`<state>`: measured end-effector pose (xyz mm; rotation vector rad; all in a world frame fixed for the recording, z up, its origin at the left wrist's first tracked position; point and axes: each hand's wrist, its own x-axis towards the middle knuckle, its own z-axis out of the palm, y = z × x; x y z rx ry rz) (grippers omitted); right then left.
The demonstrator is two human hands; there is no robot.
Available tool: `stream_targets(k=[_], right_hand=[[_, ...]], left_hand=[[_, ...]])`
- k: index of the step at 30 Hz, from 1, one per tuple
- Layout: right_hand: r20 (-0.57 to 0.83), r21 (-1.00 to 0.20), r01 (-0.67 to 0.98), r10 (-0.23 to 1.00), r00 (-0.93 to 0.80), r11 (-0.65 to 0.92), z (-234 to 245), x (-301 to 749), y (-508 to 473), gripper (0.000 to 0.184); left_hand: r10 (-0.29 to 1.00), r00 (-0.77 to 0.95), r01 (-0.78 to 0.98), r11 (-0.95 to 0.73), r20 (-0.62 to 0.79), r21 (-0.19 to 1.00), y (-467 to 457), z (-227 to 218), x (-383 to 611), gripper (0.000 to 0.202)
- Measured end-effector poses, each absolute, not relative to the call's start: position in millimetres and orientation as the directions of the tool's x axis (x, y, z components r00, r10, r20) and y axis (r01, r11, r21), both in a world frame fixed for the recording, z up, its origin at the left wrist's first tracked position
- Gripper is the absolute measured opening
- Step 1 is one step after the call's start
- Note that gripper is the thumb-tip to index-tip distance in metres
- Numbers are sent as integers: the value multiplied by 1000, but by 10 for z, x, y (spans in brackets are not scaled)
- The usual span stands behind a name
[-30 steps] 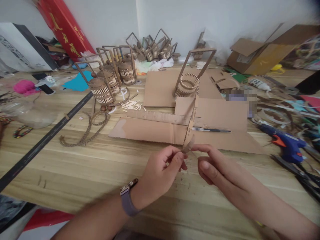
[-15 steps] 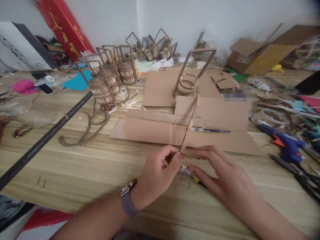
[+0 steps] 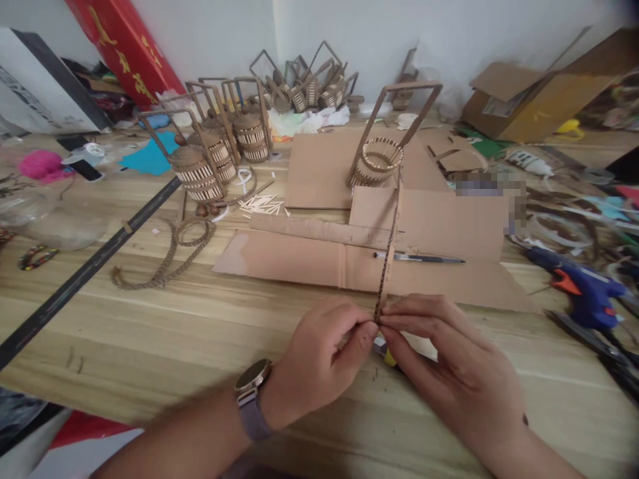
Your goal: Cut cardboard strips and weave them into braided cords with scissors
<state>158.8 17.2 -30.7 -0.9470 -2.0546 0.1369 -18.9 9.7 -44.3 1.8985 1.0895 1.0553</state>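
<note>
The thin brown corrugated cardboard strip (image 3: pixel 389 249) is the thing in play. It stands on edge and tilts away from the person, rising from the fingertips toward the open slatted cardboard basket with the tall handle frame (image 3: pixel 375 161). Its near end is caught between both hands, low over the pale wooden table (image 3: pixel 150 332). The left hand (image 3: pixel 314 362), a watch (image 3: pixel 249 389) on its wrist, pinches that end between thumb and forefinger. The right hand (image 3: pixel 459 379) meets it from the other side, thumb and forefinger pressed onto the same spot, so the fingertips touch around the strip. By the look of it, the step in hand is working or pressing the strip's very end. Any further handling calls for an even grip, since the strip is narrow and would buckle easily.

Just beneath the hands a small yellow-tipped object (image 3: pixel 389 358) peeks out, mostly hidden, so what it is cannot be told. Behind the strip lie flat brown cardboard sheets (image 3: pixel 299 263), with a black pen (image 3: pixel 419 258) resting on them. To the left, a coil of braided brown cord (image 3: pixel 170 256) and a scatter of pale little sticks (image 3: pixel 259 205) sit near finished round cardboard baskets (image 3: pixel 204 173). A long black bar (image 3: pixel 90 266) crosses the table diagonally. Off to the right, well apart, lies a blue glue gun (image 3: pixel 579 283).
</note>
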Motion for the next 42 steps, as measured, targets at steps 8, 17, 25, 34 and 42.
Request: stream_targets(k=[8,17,25,34,42], right_hand=[[620,-502,572,730,-286,649,-350,1581,105,11],[520,-688,450,819,-243,570,-402,1577,125,12],[591,-541,522,739,-322,660,-384,1583,129,4],[671,-456,514,660,-338,727,-359,1609,158,12],[675,-447,550,669,-311,706,-364,1565,144,11]], left_hand=[[835,353,298,-528,422,795,85,-463,-184,17],[827,340,295,-547,449,784,90,-430,-202,16],[844,341,310,-517,415,798,102,-429,-193,19],[794,339,274,-596,504,755,136,-441,-198,16],[770,320,305,-636,552,709,103,-469,-180,13]])
